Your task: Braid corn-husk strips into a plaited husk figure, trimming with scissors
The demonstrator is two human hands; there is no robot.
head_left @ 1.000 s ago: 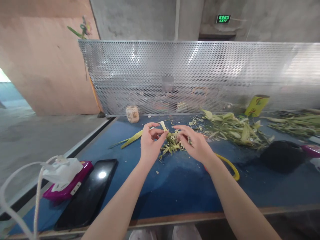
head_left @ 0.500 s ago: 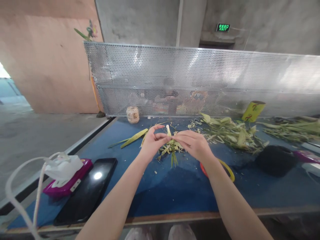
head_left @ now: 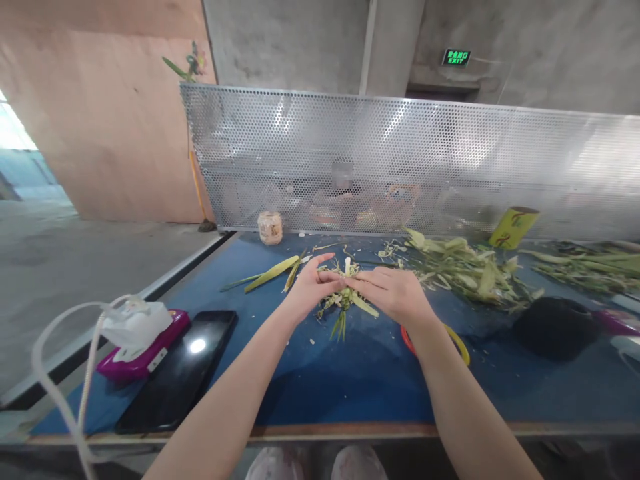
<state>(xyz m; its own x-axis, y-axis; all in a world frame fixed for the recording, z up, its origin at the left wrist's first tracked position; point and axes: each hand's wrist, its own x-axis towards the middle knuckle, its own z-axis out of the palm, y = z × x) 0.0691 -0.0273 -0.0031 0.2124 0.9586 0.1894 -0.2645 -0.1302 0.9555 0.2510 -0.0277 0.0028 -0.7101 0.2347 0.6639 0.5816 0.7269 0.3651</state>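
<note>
My left hand point(head_left: 311, 288) and my right hand point(head_left: 395, 293) meet at the fingertips over the middle of the blue table. Both pinch a pale plant strip point(head_left: 348, 267), which looks like corn husk; its whitish end sticks up between the fingers. Its middle is hidden by my fingertips. From under my right fingers a light green flap point(head_left: 365, 306) slants down to the right; whether it belongs to the same strip I cannot tell. Beneath my hands lies a small heap of plant scraps point(head_left: 327, 307) with green blades point(head_left: 340, 325) pointing towards me.
Long husk leaves point(head_left: 273, 273) lie left of my hands, a husk pile point(head_left: 470, 270) right. A twine roll point(head_left: 271, 229) and yellow-green container point(head_left: 514, 227) stand by the perforated screen point(head_left: 310, 153). Nearer are a phone point(head_left: 180, 373), purple power strip point(head_left: 143, 357), yellow-red ring point(head_left: 457, 343) and black spool point(head_left: 554, 328).
The strip's white end stands lower and straighter between my fingers. A light green flap now shows below my right fingers. The whole view has shifted slightly.
</note>
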